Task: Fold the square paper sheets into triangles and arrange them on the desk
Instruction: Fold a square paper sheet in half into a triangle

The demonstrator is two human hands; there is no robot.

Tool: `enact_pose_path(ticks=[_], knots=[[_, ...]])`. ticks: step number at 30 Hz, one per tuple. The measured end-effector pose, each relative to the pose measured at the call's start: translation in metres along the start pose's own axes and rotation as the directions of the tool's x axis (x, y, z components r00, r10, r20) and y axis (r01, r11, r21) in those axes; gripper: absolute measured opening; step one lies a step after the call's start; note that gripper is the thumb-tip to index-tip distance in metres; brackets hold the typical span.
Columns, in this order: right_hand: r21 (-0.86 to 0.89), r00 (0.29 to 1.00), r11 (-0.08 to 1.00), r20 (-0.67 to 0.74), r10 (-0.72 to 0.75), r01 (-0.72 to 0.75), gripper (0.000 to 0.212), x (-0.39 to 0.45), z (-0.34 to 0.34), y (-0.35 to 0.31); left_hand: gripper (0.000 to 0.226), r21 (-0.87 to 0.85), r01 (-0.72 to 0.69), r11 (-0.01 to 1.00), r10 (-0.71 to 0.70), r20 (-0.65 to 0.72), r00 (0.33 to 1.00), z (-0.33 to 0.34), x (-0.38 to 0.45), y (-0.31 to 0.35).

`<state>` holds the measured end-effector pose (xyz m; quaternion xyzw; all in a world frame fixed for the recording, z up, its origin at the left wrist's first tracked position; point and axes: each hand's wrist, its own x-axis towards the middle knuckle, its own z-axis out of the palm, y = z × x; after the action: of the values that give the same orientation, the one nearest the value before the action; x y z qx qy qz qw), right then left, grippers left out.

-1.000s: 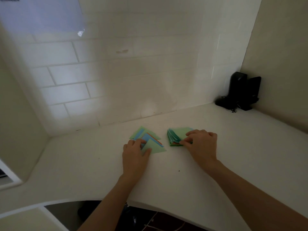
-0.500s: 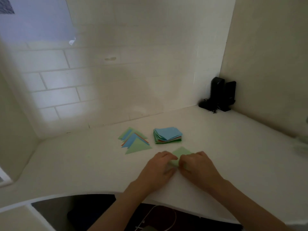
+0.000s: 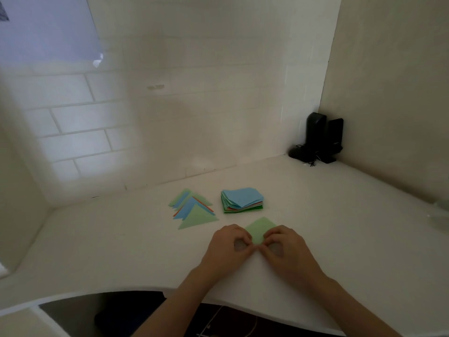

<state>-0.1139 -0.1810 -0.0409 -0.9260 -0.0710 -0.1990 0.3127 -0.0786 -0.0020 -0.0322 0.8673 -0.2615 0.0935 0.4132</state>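
Green paper sheet (image 3: 261,229) pinched at its near corner, lower centre of frame.
Left hand (image 3: 229,249) and right hand (image 3: 284,249) meet there on the counter (image 3: 121,251); folded triangles (image 3: 193,210) and paper stack (image 3: 243,200) lie behind.

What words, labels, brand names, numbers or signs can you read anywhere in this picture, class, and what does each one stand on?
None can be read.
Stack of square sheets, folded triangles and green sheet: plain colour, no print.
Black speakers: any marking is too small and dark to read.
Wall tiles: blank.
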Motion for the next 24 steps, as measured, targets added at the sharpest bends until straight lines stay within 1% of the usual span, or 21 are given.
enact_pose_path(ticks=[2,4,6,8,11,13,15,17,21,23,24], knots=[[0.040,0.999,0.998,0.003,0.038,-0.038,0.017,0.001,0.000,-0.001,0.028,-0.032,0.032,0.999,-0.032,0.008,0.999,0.001,0.002,0.000],[0.055,0.998,0.997,0.034,0.060,-0.062,0.009,0.003,0.000,-0.001,0.023,-0.039,0.074,0.996,-0.073,0.036,0.997,0.000,0.006,0.002],[0.073,0.991,0.992,0.101,0.092,-0.099,0.012,0.005,-0.004,-0.003,0.014,-0.012,0.113,0.994,-0.112,0.073,0.991,-0.001,0.011,0.003],[0.084,0.976,0.987,0.185,0.118,-0.135,0.017,0.010,-0.008,-0.004,0.012,0.020,0.141,0.990,-0.142,0.102,0.985,-0.001,0.015,0.001],[0.076,0.959,0.983,0.243,0.144,-0.167,0.013,0.015,-0.013,-0.003,0.011,0.021,0.166,0.986,-0.167,0.091,0.982,0.002,0.018,0.000],[0.067,0.959,0.983,0.239,0.152,-0.172,0.012,0.015,-0.014,-0.001,0.011,0.008,0.166,0.986,-0.166,0.069,0.984,0.003,0.017,-0.001],[0.060,0.967,0.985,0.206,0.149,-0.164,0.009,0.013,-0.012,-0.001,0.011,0.008,0.168,0.986,-0.168,0.068,0.983,0.003,0.018,-0.001],[0.053,0.972,0.988,0.193,0.131,-0.144,0.009,0.012,-0.010,0.000,0.012,0.029,0.150,0.988,-0.153,0.103,0.983,0.001,0.019,-0.001],[0.042,0.957,0.993,0.272,0.098,-0.114,0.009,0.012,-0.008,0.005,0.015,0.077,0.083,0.994,-0.098,0.206,0.974,-0.004,0.019,-0.004],[0.025,0.955,0.993,0.279,0.100,-0.111,0.011,0.011,-0.007,0.004,0.015,0.074,0.071,0.995,-0.086,0.216,0.973,-0.003,0.017,-0.005],[0.024,0.960,0.992,0.258,0.110,-0.120,0.015,0.010,-0.006,0.002,0.015,0.078,0.076,0.994,-0.091,0.208,0.974,-0.001,0.017,-0.005]])
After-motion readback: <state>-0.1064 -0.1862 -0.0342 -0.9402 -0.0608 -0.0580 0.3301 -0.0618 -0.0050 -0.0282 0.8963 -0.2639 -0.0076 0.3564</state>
